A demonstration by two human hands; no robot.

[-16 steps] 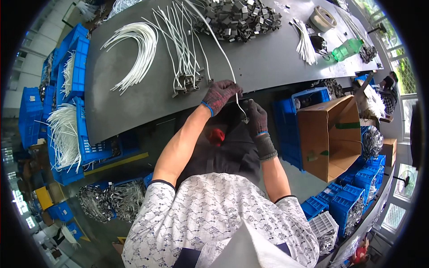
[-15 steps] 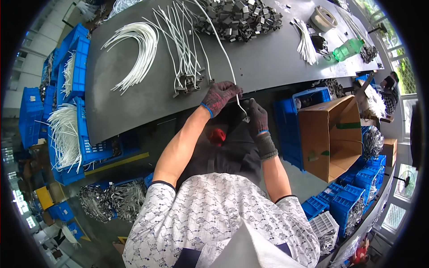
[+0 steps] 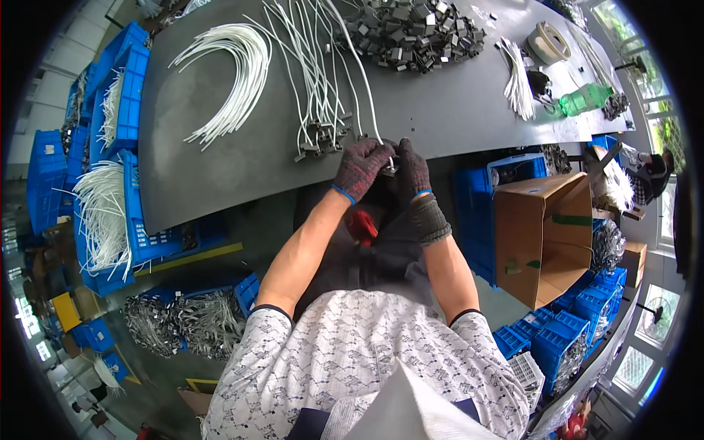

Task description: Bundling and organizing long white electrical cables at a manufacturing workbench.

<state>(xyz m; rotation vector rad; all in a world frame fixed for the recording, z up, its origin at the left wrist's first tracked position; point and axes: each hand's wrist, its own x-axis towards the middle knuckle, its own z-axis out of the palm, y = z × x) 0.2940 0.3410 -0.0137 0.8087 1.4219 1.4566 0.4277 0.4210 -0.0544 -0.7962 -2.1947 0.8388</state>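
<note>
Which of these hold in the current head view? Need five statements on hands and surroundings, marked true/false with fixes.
1. The left hand grips a white strand. True.
2. A cardboard box is to the right of the right hand. True.
3. Both hands are bare. False: both wear dark gloves.
4. Dark pieces are heaped left of the curved bundle. False: the dark pile lies right of the curved white bundle.
5. The bottle is red. False: it's a green bottle.

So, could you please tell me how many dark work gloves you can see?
2: one on the left hand, which holds the white cable, and one on the right hand, close beside it. Others may be hidden.
</note>
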